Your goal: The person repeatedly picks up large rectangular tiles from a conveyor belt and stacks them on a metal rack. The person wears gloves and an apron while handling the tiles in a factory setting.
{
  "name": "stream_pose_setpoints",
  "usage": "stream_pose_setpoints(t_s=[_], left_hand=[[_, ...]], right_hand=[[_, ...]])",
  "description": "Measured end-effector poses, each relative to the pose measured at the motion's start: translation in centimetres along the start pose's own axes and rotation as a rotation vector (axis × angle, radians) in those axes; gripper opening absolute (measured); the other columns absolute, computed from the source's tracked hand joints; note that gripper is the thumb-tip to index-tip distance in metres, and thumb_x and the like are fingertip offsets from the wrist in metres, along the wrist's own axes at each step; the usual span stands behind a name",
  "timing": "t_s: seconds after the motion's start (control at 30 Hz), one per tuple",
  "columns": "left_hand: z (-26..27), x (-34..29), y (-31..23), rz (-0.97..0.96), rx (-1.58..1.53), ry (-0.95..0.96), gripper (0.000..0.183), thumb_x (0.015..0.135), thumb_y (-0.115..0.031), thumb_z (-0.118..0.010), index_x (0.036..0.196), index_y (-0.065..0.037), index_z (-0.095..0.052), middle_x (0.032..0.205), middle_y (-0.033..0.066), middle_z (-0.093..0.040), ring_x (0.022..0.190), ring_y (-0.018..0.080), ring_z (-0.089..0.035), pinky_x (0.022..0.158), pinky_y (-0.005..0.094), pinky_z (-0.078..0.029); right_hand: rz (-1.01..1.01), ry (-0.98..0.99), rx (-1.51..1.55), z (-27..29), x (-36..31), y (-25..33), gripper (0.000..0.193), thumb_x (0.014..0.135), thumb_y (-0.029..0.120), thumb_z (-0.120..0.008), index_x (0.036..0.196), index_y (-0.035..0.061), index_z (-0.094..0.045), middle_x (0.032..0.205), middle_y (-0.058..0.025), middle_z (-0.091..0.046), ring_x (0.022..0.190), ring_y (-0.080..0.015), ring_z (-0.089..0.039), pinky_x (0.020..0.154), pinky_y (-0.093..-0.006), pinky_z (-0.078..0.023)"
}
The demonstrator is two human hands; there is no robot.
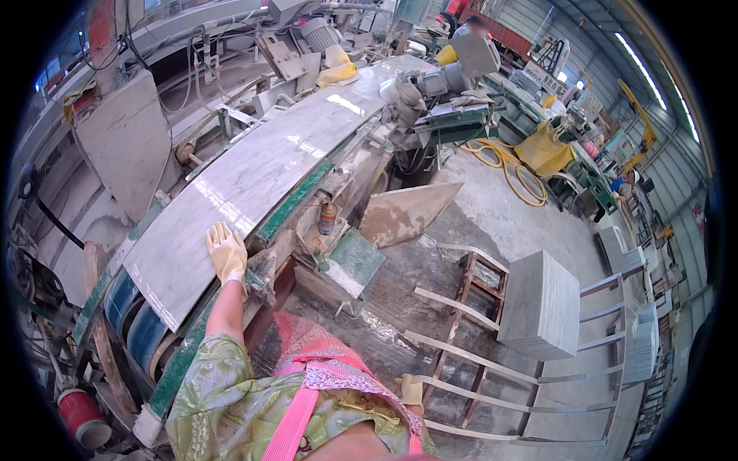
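Observation:
A long polished white-grey marble slab (254, 173) lies on a conveyor with a blue belt (132, 306) showing under its near end. My left hand (227, 253), in a cream glove, rests on the slab near its right edge, fingers stretched out and nothing gripped. Low beside my body, my right hand (411, 389) wears a similar glove. It is small and partly hidden by my clothing, so how its fingers lie is unclear. The nearest thing to it is a rack of pale bars (469, 388).
A spray can (328, 219) stands beside the conveyor, near a green metal plate (355, 265). A stone piece (407, 213) leans there. On the rack sits a stack of cut slabs (540, 306). A yellow hose (511, 169) crosses the floor; a motor (444, 79) overhangs the slab's far end.

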State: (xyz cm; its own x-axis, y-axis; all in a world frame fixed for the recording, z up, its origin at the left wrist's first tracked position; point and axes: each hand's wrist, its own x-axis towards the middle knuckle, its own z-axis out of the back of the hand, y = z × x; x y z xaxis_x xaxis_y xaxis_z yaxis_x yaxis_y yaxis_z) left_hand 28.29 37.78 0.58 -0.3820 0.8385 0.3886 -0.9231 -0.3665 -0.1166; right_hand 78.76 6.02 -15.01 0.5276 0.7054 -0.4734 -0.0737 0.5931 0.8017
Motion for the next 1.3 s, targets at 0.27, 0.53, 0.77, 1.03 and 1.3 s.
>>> stream_pose_setpoints(t_s=[0.27,0.53,0.77,1.03,1.3], left_hand=[[0.0,0.0,0.0,-0.012,0.018,-0.027,0.050,0.097,-0.027,-0.034,0.128,0.008,-0.049,0.136,0.0188,-0.049,0.131,0.0292,-0.039,0.115,0.0411,-0.018],[-0.1,0.0,0.0,-0.023,0.016,-0.051,0.049,0.096,-0.027,-0.036,0.127,0.008,-0.051,0.135,0.0191,-0.050,0.131,0.0296,-0.039,0.114,0.0419,-0.019],[-0.4,-0.1,0.2,-0.025,0.020,-0.072,0.048,0.096,-0.028,-0.035,0.126,0.007,-0.052,0.136,0.0184,-0.049,0.131,0.0307,-0.039,0.114,0.0424,-0.019],[-0.2,-0.1,0.0,-0.018,0.028,-0.045,0.048,0.097,-0.027,-0.034,0.127,0.006,-0.052,0.137,0.0177,-0.049,0.132,0.0298,-0.039,0.114,0.0421,-0.019],[0.1,-0.1,0.0,-0.014,0.017,-0.032,0.049,0.097,-0.027,-0.034,0.128,0.007,-0.050,0.137,0.0196,-0.048,0.132,0.0298,-0.038,0.114,0.0420,-0.018]], right_hand=[[0.042,-0.033,-0.030,-0.2,-0.8,0.9,0.034,0.087,0.023,-0.046,0.091,-0.0063,-0.063,0.076,-0.0191,-0.069,0.063,-0.0256,-0.065,0.057,-0.0358,-0.051],[0.012,0.004,-0.045,0.2,-0.2,0.1,0.038,0.088,0.025,-0.046,0.099,-0.0077,-0.062,0.080,-0.0200,-0.069,0.069,-0.0273,-0.066,0.064,-0.0376,-0.052],[0.000,-0.016,-0.043,0.2,0.1,0.0,0.038,0.087,0.025,-0.048,0.096,-0.0083,-0.063,0.079,-0.0199,-0.069,0.070,-0.0267,-0.067,0.064,-0.0373,-0.051],[-0.005,-0.027,-0.019,0.1,0.4,-0.2,0.037,0.086,0.023,-0.048,0.095,-0.0089,-0.063,0.078,-0.0205,-0.069,0.069,-0.0271,-0.067,0.063,-0.0375,-0.051],[-0.013,-0.057,0.048,-0.2,0.1,-0.2,0.036,0.087,0.022,-0.047,0.094,-0.0091,-0.063,0.078,-0.0205,-0.069,0.070,-0.0273,-0.067,0.065,-0.0371,-0.053]])
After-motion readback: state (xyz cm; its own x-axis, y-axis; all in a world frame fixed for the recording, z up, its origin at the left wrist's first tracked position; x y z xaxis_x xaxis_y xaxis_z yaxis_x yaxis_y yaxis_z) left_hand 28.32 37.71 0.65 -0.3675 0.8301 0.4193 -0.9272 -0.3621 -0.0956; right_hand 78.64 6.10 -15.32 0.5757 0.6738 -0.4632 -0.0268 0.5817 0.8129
